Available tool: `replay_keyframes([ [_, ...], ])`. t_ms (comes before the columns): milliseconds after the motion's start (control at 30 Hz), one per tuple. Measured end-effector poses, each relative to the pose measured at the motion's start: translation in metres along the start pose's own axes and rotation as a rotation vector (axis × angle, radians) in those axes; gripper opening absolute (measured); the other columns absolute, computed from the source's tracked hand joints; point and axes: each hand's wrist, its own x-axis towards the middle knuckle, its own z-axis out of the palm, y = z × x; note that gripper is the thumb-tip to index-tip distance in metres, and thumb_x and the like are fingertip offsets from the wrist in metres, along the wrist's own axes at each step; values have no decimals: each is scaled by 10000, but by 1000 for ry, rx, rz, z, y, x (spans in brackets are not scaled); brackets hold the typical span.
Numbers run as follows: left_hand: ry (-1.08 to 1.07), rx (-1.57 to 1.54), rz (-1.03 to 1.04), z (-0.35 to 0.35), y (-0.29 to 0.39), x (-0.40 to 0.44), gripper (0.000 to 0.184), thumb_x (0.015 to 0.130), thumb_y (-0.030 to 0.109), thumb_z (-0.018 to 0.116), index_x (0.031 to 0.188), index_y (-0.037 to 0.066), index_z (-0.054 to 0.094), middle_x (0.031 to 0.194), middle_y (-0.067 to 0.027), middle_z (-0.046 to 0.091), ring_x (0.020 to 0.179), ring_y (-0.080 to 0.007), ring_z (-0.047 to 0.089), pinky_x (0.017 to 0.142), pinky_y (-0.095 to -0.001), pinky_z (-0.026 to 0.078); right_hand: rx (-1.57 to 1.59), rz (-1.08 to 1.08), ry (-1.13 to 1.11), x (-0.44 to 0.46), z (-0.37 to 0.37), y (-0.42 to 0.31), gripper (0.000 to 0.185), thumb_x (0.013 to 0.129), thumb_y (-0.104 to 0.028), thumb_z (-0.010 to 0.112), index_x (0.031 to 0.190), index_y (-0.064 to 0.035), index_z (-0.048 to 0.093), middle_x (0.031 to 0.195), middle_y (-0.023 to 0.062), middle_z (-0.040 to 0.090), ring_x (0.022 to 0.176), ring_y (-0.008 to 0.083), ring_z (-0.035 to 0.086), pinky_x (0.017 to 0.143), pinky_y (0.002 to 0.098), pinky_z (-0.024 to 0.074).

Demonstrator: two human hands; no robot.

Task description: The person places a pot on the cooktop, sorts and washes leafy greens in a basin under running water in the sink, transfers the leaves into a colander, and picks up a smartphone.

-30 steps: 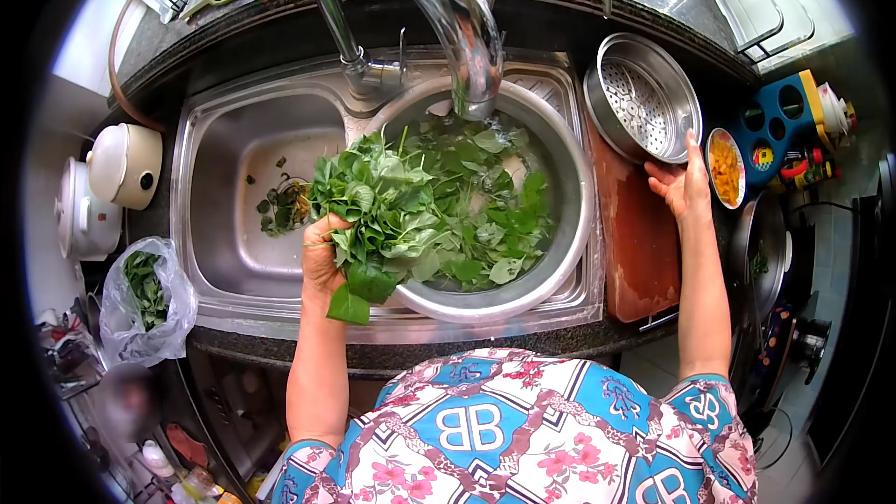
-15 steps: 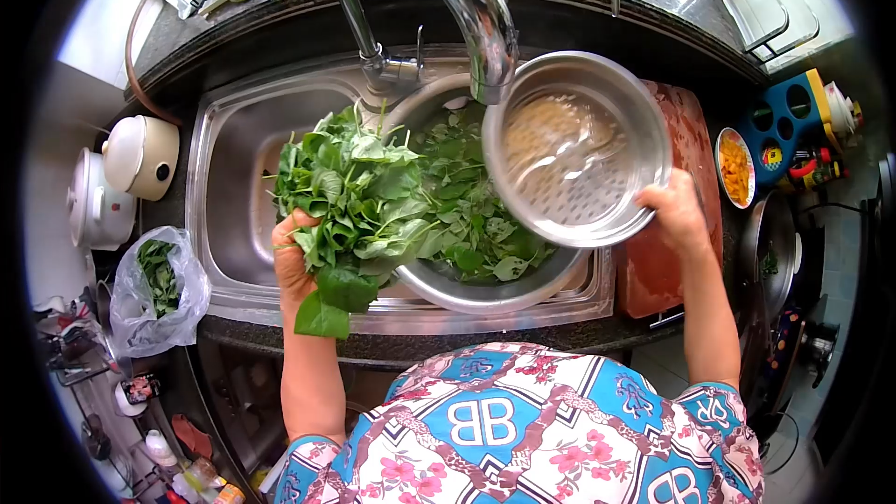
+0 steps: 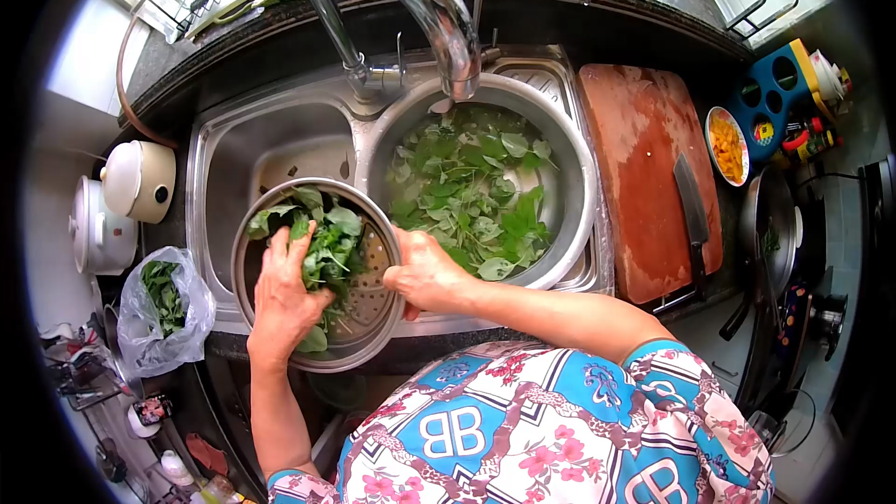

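Observation:
A perforated metal colander (image 3: 378, 266) is held tilted over the left sink basin's front edge. My right hand (image 3: 425, 273) grips its right rim, the fingers wrapped round it. Inside the colander, a bunch of leafy greens (image 3: 334, 247) lies under my left hand (image 3: 287, 294); the fingers and thumb curve around the leaves. To the right stands a large metal basin (image 3: 583, 196) in the sink. Loose green leaves (image 3: 476, 191) float there in cloudy water.
Over the basin hangs a chrome faucet (image 3: 453, 47). A knife (image 3: 691, 201) lies on a reddish cutting board (image 3: 625, 159) at right, beside a bowl of orange pieces (image 3: 726, 145). At left are a plastic bag of greens (image 3: 168, 303), a cream pot (image 3: 140, 182) and the sink basin (image 3: 252, 145).
The colander has moved left from above the basin to the left sink basin. The greens in my left hand are now inside it. The cutting board and knife have come into full view.

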Motion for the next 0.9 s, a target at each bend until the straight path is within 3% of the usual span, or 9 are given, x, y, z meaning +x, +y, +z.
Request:
replay_keyframes([
  [167, -139, -146, -80, -23, -1, -13, 917, 492, 114, 763, 1320, 27, 377, 1376, -233, 303, 1255, -352, 349, 1023, -371, 305, 7, 46, -11, 11, 16, 19, 345, 708, 30, 462, 1026, 153, 409, 590, 216, 570, 436, 266, 604, 373, 339, 506],
  [333, -38, -134, 8, -73, -2, -28, 796, 518, 200, 741, 1225, -50, 476, 1311, -173, 441, 1241, -295, 397, 1036, -355, 281, -56, -15, 32, 22, 17, 20, 379, 702, 21, 480, 1031, 188, 391, 544, 211, 560, 432, 270, 604, 389, 346, 513],
  [433, 53, -544, -43, -74, -18, -27, 541, 626, 207, 728, 1078, -50, 581, 1213, -168, 524, 1109, -253, 518, 950, -358, 389, -145, -160, 47, 29, 15, 28, 407, 712, 16, 461, 1079, 171, 379, 652, 235, 580, 451, 258, 608, 388, 347, 513],
  [500, 92, -853, -251, -36, -53, -19, 420, 666, 158, 728, 1013, -46, 606, 1112, -175, 575, 996, -235, 577, 811, -341, 465, -67, -80, 69, 28, 17, 21, 424, 712, 12, 456, 1103, 152, 376, 675, 232, 582, 457, 253, 607, 386, 344, 512],
  [567, 48, 62, 26, -36, -44, -20, 445, 651, 171, 754, 1016, -37, 607, 1073, -179, 592, 984, -236, 583, 792, -320, 467, 14, -5, 83, 31, 16, 21, 442, 711, 9, 452, 1128, 134, 372, 698, 230, 584, 462, 247, 607, 383, 341, 512],
  [633, -21, -295, -113, -55, -39, -23, 468, 565, 142, 768, 967, -37, 611, 1076, -194, 583, 969, -317, 578, 812, -344, 446, -71, -49, 119, 36, 17, 30, 466, 710, 4, 447, 1159, 98, 369, 684, 211, 584, 455, 242, 601, 375, 331, 508],
  [700, 36, -100, 88, -74, -31, -21, 438, 544, 122, 765, 924, -33, 612, 1075, -189, 583, 969, -337, 570, 816, -359, 441, -72, 12, 86, 34, 16, 20, 467, 702, -13, 456, 1157, 68, 396, 690, 205, 589, 472, 240, 608, 390, 327, 525],
  [767, 51, 27, 17, -86, -18, -23, 349, 552, 78, 756, 850, -33, 610, 1020, -184, 599, 907, -326, 592, 806, -348, 447, -94, 20, 78, 34, 17, 16, 487, 688, -9, 446, 1170, 47, 410, 720, 191, 601, 523, 236, 619, 406, 303, 536],
  [900, 207, -177, 166, -112, -15, -24, 278, 622, 103, 759, 819, -29, 614, 923, -184, 616, 789, -288, 612, 678, -322, 485, -35, 6, 62, 36, 18, 13, 490, 675, 4, 452, 1165, 24, 455, 781, 180, 623, 543, 230, 621, 405, 309, 534],
])
